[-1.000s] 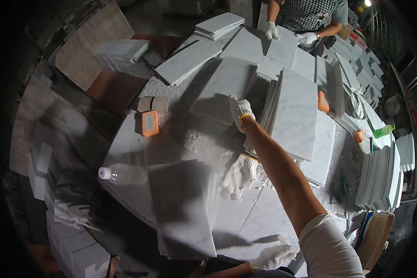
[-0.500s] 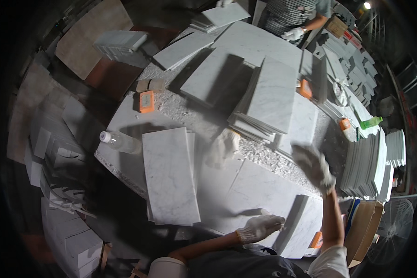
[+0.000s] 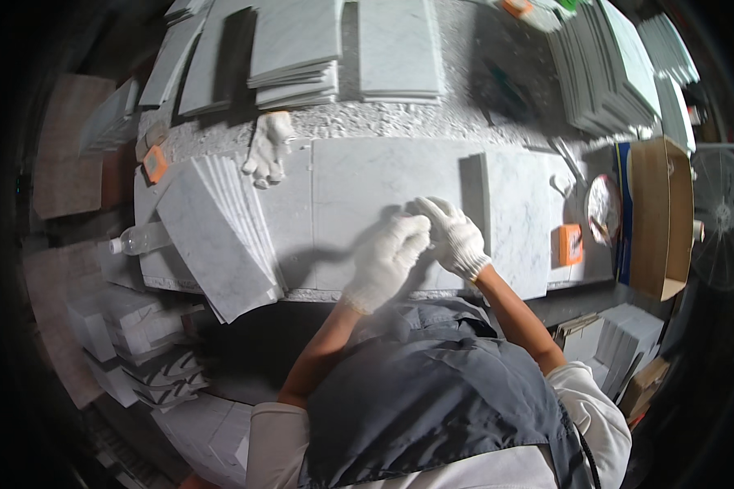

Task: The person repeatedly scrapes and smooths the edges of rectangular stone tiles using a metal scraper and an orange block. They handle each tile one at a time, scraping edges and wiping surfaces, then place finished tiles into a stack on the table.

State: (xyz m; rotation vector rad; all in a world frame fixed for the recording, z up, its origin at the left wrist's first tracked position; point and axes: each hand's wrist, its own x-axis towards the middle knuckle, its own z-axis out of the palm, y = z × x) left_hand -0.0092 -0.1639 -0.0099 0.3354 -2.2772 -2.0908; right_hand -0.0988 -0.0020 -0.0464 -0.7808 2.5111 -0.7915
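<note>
Both my hands wear white knit gloves and meet over the pale grey-white slab surface [image 3: 351, 175] of the bench. My left hand [image 3: 387, 259] has its fingers bent and pressed together. Whatever they may hold is hidden. Right beside it, my right hand [image 3: 455, 238] has its fingers stretched toward the left one, with no object visible in it. To the right of my hands lies a stack of white marble tiles [image 3: 515, 216]. Off to the left, a fanned stack of marble tiles [image 3: 208, 240] reaches past the bench's front edge.
A loose white glove [image 3: 267, 151] lies behind the fanned tiles, near a clear plastic bottle [image 3: 145, 238]. More tile stacks [image 3: 295, 49] stand along the back. At the right are an orange box-shaped tool [image 3: 570, 244], a cardboard box [image 3: 659, 216] and a fan [image 3: 719, 213].
My view has swung down and to the right. My hands, apart before, have come together in front of me; the right one has come down from its raised place at the right.
</note>
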